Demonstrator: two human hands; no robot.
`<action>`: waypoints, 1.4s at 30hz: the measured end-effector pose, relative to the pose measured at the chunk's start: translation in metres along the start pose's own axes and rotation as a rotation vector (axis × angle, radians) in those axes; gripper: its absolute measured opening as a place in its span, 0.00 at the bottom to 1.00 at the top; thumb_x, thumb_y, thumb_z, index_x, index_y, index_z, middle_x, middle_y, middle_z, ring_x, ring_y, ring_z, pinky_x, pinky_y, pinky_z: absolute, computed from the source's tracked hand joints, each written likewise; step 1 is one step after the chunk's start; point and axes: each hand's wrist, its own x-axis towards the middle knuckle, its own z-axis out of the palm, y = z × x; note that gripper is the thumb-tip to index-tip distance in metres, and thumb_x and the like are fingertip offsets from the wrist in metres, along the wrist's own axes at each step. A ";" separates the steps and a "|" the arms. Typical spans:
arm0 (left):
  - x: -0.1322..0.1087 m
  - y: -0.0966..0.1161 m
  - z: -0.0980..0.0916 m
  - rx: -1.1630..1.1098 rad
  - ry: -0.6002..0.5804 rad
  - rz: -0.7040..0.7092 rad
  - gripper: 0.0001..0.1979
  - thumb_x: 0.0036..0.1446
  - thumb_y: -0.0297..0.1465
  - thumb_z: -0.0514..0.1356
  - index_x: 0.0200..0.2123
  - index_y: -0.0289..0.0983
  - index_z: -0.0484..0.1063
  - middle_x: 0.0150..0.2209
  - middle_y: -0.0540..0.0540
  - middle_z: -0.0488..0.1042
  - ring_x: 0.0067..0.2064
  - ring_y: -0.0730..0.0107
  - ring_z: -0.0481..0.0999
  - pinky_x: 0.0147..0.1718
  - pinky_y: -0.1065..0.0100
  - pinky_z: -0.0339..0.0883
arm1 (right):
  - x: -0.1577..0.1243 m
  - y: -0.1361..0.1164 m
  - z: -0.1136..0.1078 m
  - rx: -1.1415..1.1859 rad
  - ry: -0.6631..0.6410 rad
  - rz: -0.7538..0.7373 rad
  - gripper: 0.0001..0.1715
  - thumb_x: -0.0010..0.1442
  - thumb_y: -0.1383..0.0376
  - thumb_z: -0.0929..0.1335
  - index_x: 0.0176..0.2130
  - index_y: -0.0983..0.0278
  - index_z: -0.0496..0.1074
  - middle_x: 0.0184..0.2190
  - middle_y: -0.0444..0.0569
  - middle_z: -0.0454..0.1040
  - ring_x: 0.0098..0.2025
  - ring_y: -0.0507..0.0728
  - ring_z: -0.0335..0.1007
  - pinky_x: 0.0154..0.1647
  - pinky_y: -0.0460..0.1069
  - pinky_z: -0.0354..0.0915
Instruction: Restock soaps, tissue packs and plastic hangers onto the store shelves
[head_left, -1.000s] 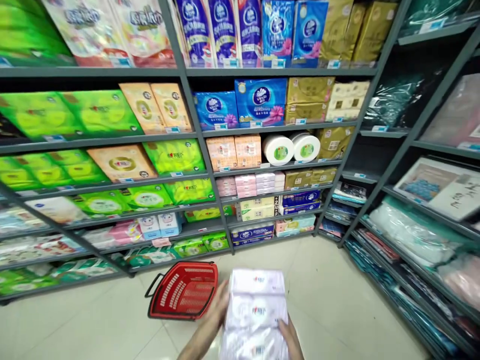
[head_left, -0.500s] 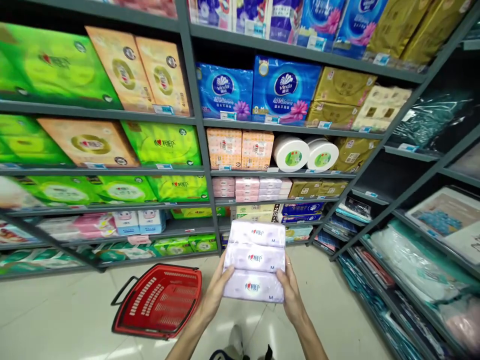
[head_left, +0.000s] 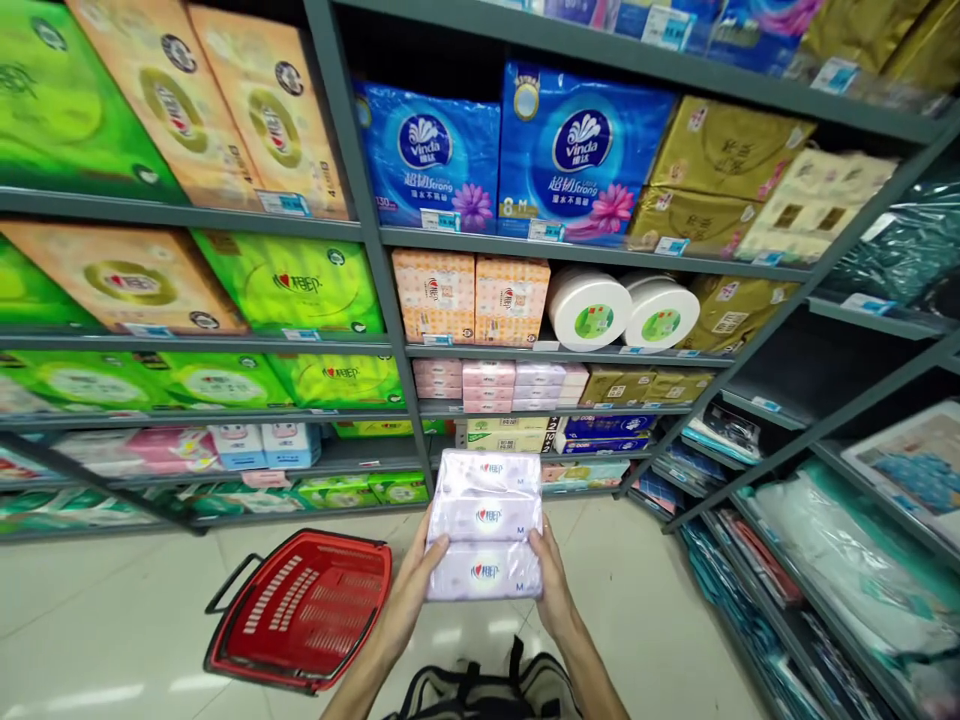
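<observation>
A pale lilac three-pack of tissues (head_left: 486,522), wrapped in clear plastic, is held up in front of me with its printed side toward the camera. My left hand (head_left: 421,570) grips its left edge, thumb on the front face. On the opposite edge my right hand (head_left: 551,575) is closed the same way, its thumb near the middle pack; the fingers of both hands are partly hidden behind the pack. Below and to the left, a red shopping basket (head_left: 322,590) stands on the floor, apart from both hands, its black handle leaning out to the left.
Grey shelves (head_left: 480,350) ahead hold green, orange, gold and blue tissue packs, with small lilac and pink packs (head_left: 489,385) and round white rolls (head_left: 596,312). Shelves of bagged textiles (head_left: 840,560) run along the right. A dark-strapped bag (head_left: 480,690) hangs at my body.
The shelves look larger and closer, and the upper rows have slid up out of view. Both hands with the tissue pack sit slightly further left, and the bag has come into view below.
</observation>
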 end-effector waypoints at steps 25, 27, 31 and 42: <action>-0.006 -0.005 0.006 0.073 0.087 0.031 0.40 0.60 0.48 0.67 0.72 0.42 0.63 0.69 0.41 0.69 0.75 0.44 0.58 0.74 0.48 0.52 | 0.020 -0.009 -0.001 0.072 -0.086 0.143 0.51 0.60 0.46 0.75 0.73 0.56 0.58 0.66 0.51 0.73 0.66 0.68 0.70 0.68 0.63 0.65; -0.007 -0.005 0.003 0.083 0.065 0.025 0.39 0.61 0.48 0.67 0.71 0.42 0.64 0.70 0.41 0.68 0.75 0.45 0.58 0.74 0.49 0.50 | 0.018 -0.009 -0.002 0.045 -0.087 0.105 0.50 0.61 0.46 0.75 0.73 0.55 0.58 0.67 0.50 0.72 0.68 0.67 0.68 0.70 0.62 0.63; -0.009 -0.010 -0.007 0.104 0.009 0.016 0.38 0.63 0.48 0.65 0.72 0.43 0.62 0.72 0.42 0.65 0.76 0.47 0.55 0.75 0.51 0.47 | 0.005 -0.007 -0.001 -0.005 -0.039 0.066 0.48 0.60 0.46 0.75 0.72 0.53 0.60 0.68 0.48 0.71 0.69 0.65 0.66 0.71 0.61 0.62; -0.024 -0.063 -0.028 -0.059 -0.083 -0.246 0.41 0.60 0.50 0.67 0.72 0.44 0.61 0.73 0.42 0.64 0.74 0.46 0.60 0.73 0.50 0.51 | -0.061 0.019 -0.017 -0.127 0.187 0.101 0.49 0.61 0.44 0.74 0.73 0.53 0.59 0.71 0.49 0.67 0.73 0.66 0.61 0.74 0.64 0.58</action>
